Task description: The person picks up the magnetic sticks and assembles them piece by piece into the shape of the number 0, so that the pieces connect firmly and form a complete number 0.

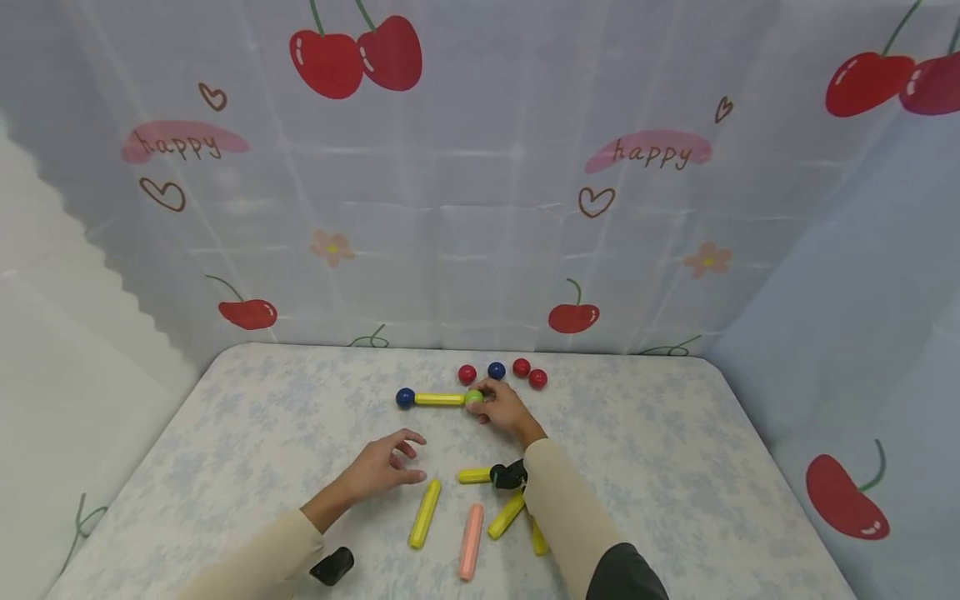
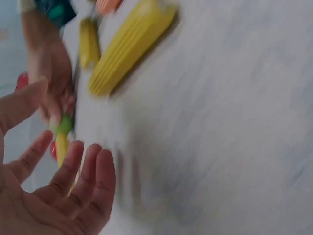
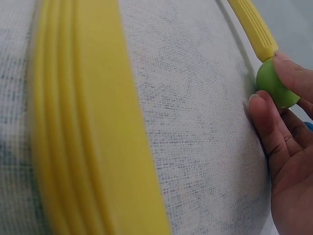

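Near the back of the table my right hand (image 1: 504, 408) pinches a green ball (image 3: 275, 84) between thumb and fingers. That ball sits on one end of a yellow ridged rod (image 1: 440, 400), whose other end meets a dark blue ball (image 1: 405, 398). My left hand (image 1: 378, 465) hovers over the table with fingers loosely bent, holding nothing; a loose yellow rod (image 1: 424, 514) lies just to its right. In the left wrist view the left hand's fingers (image 2: 105, 181) are apart from every piece.
Behind the right hand lie several balls, among them a red ball (image 1: 467, 374) and a blue ball (image 1: 496, 371). A pink rod (image 1: 471, 542) and more yellow rods (image 1: 506, 514) lie toward the front, partly under the right forearm. A cherry-print curtain (image 1: 480, 208) hangs behind the table.
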`<state>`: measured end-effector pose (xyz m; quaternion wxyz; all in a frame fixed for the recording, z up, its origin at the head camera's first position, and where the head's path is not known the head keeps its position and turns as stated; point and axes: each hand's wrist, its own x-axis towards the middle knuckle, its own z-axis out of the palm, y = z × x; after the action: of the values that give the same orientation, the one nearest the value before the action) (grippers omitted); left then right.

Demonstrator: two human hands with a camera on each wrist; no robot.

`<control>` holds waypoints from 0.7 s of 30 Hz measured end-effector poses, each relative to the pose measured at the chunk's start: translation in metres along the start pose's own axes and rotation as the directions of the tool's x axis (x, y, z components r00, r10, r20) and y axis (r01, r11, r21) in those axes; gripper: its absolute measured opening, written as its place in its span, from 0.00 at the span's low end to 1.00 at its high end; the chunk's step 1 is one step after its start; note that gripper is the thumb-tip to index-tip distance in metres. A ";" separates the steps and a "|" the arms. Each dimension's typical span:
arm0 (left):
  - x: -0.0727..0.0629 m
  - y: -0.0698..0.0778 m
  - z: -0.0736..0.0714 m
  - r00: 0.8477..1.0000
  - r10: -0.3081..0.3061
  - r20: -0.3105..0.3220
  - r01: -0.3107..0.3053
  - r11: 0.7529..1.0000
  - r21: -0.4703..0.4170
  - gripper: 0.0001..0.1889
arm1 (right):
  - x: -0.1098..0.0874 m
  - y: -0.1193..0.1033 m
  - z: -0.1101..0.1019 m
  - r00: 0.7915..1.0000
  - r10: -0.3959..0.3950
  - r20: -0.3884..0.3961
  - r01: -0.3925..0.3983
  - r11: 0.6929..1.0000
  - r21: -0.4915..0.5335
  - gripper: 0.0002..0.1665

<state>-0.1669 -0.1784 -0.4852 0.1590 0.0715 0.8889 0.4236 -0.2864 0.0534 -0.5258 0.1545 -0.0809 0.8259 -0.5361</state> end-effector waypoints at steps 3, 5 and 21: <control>-0.008 0.001 0.015 0.997 -0.035 0.065 0.040 0.996 -0.077 0.26 | 0.001 0.000 0.000 1.000 0.000 0.000 0.000 1.000 0.000 0.19; -0.012 0.001 0.023 0.995 -0.054 0.081 0.062 0.992 -0.110 0.26 | 0.002 0.001 0.000 1.000 0.002 0.000 -0.002 1.000 0.000 0.19; -0.018 -0.003 0.045 1.000 -0.021 0.012 0.020 0.999 0.049 0.27 | -0.001 -0.001 0.001 1.000 0.009 0.005 -0.009 1.000 0.013 0.18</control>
<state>-0.1343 -0.1520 -0.5103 0.1672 0.0688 0.8987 0.3995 -0.2851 0.0528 -0.5246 0.1595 -0.0775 0.8224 -0.5406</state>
